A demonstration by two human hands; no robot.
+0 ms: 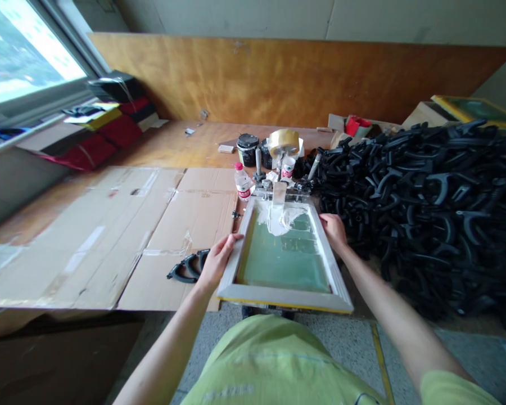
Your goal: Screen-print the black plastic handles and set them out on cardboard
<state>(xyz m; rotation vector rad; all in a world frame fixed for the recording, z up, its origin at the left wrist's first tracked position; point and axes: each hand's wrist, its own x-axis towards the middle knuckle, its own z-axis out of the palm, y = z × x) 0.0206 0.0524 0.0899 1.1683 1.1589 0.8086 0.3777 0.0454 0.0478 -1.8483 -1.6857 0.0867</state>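
A screen printing frame (278, 296) with a pale border and green mesh sits straight in front of me, its near edge close to my body. My left hand (217, 260) grips its left side, fingers on top of the border. On the opposite side my right hand (333, 229) holds the right border nearer the far end; its fingertips are partly hidden. White ink (280, 224) is smeared over the far part of the mesh, where a light flat squeegee (279, 194) stands. Black curved plastic parts (186, 268) lie on the cardboard just left of my left hand.
A big heap of black plastic parts (425, 197) rises at the right. Behind the frame stand a red-capped bottle (243, 183), a black tub (248, 149), a tape roll (283, 142) and a cup (288, 167). Flattened cardboard (109, 225) covers the left of the table.
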